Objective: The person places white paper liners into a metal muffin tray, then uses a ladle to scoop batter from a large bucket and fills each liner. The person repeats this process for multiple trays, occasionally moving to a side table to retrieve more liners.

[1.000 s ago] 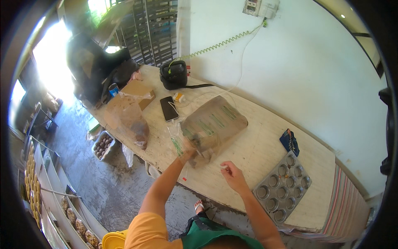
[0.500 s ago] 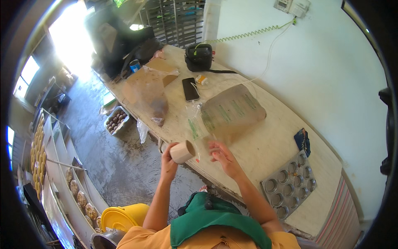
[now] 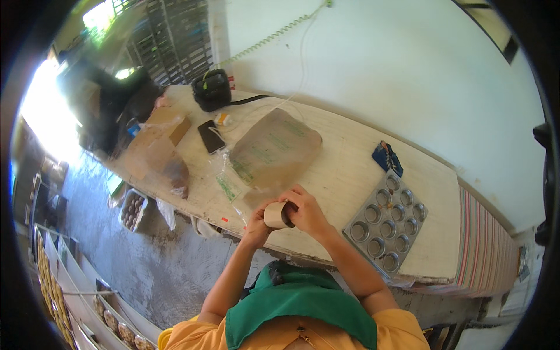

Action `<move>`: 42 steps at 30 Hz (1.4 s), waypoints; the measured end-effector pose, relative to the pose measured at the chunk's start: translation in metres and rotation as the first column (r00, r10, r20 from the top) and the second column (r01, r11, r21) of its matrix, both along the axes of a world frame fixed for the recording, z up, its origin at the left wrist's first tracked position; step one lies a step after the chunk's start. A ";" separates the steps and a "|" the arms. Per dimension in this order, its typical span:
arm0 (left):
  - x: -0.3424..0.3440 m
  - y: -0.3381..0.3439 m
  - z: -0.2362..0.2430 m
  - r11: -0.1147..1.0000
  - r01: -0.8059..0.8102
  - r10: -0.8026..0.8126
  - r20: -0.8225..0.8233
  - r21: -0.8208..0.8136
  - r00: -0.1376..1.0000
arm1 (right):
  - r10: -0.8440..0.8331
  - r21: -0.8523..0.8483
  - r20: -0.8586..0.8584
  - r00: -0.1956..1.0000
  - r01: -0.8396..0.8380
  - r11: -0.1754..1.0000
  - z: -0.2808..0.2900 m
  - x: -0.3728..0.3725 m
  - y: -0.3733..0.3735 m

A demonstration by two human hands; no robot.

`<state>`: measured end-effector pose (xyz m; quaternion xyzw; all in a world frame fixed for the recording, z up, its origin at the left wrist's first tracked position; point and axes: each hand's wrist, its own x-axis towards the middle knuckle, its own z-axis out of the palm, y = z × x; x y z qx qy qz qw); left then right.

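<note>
A brown paper cup, short and cylindrical, is held on its side over the table's near edge. Its dark open mouth faces right. My left hand wraps round the closed end from the left. With bent fingers, my right hand grips the rim at the mouth; some fingertips are hidden inside or behind it. I cannot tell whether it is one cup or a nested stack. Just beyond my hands lies a clear plastic bag with green print. To the right, a metal muffin tin rests on the table, its several wells without liners.
A greyish plastic bag lies mid-table, near a phone and a black speaker-like case. Beyond the muffin tin is a dark blue cloth. At left are a cardboard box, a floor crate of round brown things and a rack.
My right hand has come in from the bag's side to the cup's mouth and grips its rim. The cup has tipped level. My view has swung to the right.
</note>
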<state>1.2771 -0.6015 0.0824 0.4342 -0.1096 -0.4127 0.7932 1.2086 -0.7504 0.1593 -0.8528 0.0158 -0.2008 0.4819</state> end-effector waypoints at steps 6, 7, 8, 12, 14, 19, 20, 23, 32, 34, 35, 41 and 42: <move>0.016 -0.031 -0.023 0.985 0.088 -0.094 0.034 0.150 0.995 | -0.090 0.160 0.002 0.996 0.088 0.983 -0.019 -0.017 -0.039; 0.016 -0.039 -0.025 0.985 0.095 -0.101 0.035 0.144 0.994 | -0.126 0.188 -0.030 0.992 0.130 0.974 -0.024 -0.022 -0.046; 0.017 -0.047 -0.027 0.986 0.096 -0.102 0.039 0.137 0.994 | -0.146 0.225 -0.050 0.988 0.154 0.962 -0.029 -0.025 -0.054; 0.014 -0.071 -0.029 0.971 0.241 -0.240 -0.069 0.004 0.968 | -0.081 0.559 -0.228 0.970 0.199 0.805 -0.042 -0.035 -0.081; 0.011 -0.082 -0.026 0.939 0.343 -0.344 -0.116 -0.030 0.932 | -0.095 0.537 -0.203 0.974 0.192 0.821 -0.044 -0.040 -0.081; -0.004 -0.088 -0.003 0.898 0.420 -0.440 -0.200 -0.135 0.876 | -0.105 0.510 -0.211 0.972 0.201 0.836 -0.031 -0.058 -0.081; -0.008 -0.087 0.002 0.899 0.416 -0.438 -0.240 -0.140 0.866 | -0.040 0.570 -0.159 0.986 0.124 0.812 -0.028 -0.062 -0.081; -0.017 -0.090 0.007 0.892 0.425 -0.452 -0.245 -0.155 0.858 | 0.063 0.551 -0.236 0.970 0.080 0.831 -0.022 -0.069 -0.086; -0.013 -0.085 -0.037 0.879 0.397 -0.476 -0.426 -0.264 0.770 | -0.074 0.529 -0.364 0.929 0.271 0.804 -0.016 -0.085 -0.098; -0.016 -0.085 -0.038 0.856 0.390 -0.507 -0.400 -0.340 0.764 | -0.207 0.262 -0.327 0.922 0.299 0.918 -0.016 -0.086 -0.091; -0.019 -0.086 -0.038 0.853 0.380 -0.506 -0.394 -0.357 0.767 | -0.249 0.159 -0.307 0.919 0.307 0.938 -0.017 -0.085 -0.087; -0.018 -0.091 -0.059 0.928 0.312 -0.374 -0.517 -0.205 0.770 | -0.283 -0.073 -0.023 0.959 0.281 0.957 -0.035 -0.063 -0.082; -0.015 -0.090 -0.065 0.946 0.259 -0.322 -0.488 -0.193 0.811 | -0.258 -0.001 -0.082 0.963 0.259 0.966 -0.039 -0.060 -0.088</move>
